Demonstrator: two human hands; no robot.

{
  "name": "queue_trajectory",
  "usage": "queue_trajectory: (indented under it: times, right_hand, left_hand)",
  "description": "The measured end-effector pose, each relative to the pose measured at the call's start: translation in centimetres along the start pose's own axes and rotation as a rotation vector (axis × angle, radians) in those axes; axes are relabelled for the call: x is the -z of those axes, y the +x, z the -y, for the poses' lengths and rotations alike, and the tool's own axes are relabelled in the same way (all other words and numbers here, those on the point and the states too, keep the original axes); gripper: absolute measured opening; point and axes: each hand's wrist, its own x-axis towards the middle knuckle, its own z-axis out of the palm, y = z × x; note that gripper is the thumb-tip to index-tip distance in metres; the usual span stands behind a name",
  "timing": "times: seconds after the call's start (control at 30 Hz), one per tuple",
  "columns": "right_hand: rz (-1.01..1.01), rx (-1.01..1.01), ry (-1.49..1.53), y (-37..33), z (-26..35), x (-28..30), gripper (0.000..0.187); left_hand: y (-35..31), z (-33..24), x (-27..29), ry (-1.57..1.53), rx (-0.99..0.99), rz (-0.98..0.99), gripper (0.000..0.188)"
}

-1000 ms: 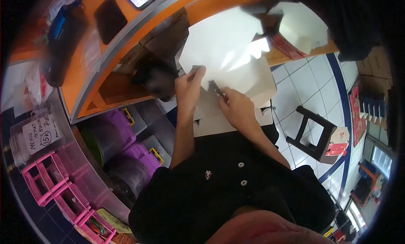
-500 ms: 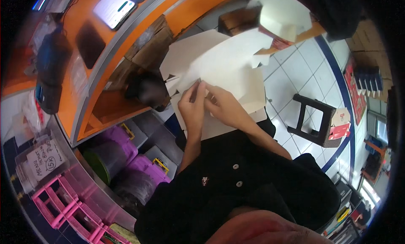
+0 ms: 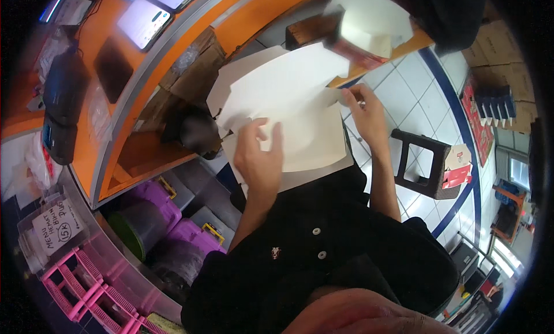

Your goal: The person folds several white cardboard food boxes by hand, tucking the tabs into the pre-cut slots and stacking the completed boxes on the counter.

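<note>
A white cardboard box blank (image 3: pixel 283 97) lies across my lap with its panels partly raised and cut flaps along its sides. My left hand (image 3: pixel 258 158) is over its near left part, fingers apart and nothing held; whether it touches the card I cannot tell. At the blank's right edge, my right hand (image 3: pixel 368 116) pinches a small corner flap (image 3: pixel 333 96) between thumb and fingertips, the other fingers curled.
Past the blank stands an open white box (image 3: pixel 372 25). On the right is a dark woven stool (image 3: pixel 421 187) with red-and-white card (image 3: pixel 459 175). To the left are an orange desk (image 3: pixel 86 132) with a phone (image 3: pixel 144 22), purple-lidded bins (image 3: pixel 190 236) and a pink basket (image 3: pixel 86 282).
My hands were together at the middle of the blank. They have parted: the right moved to the right edge and took a flap, while the left opened near the left side.
</note>
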Motion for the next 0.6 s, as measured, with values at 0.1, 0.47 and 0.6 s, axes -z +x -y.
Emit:
queue_trajectory:
  times: [0.1, 0.47, 0.6]
  right_hand:
    - [0.003, -0.021, 0.011, -1.0, 0.7, -0.7, 0.027]
    - [0.084, -0.08, 0.064, -2.2, 2.6, -1.1, 0.022]
    - [0.101, -0.129, 0.006, -2.5, 3.2, -1.7, 0.021]
  left_hand:
    - [-0.5, -3.2, -0.8, -0.201, 0.207, 0.354, 0.037]
    - [0.1, -2.0, -6.8, -0.384, 0.352, 0.722, 0.04]
    - [-0.1, -0.2, -7.5, -0.553, 0.554, 0.742, 0.03]
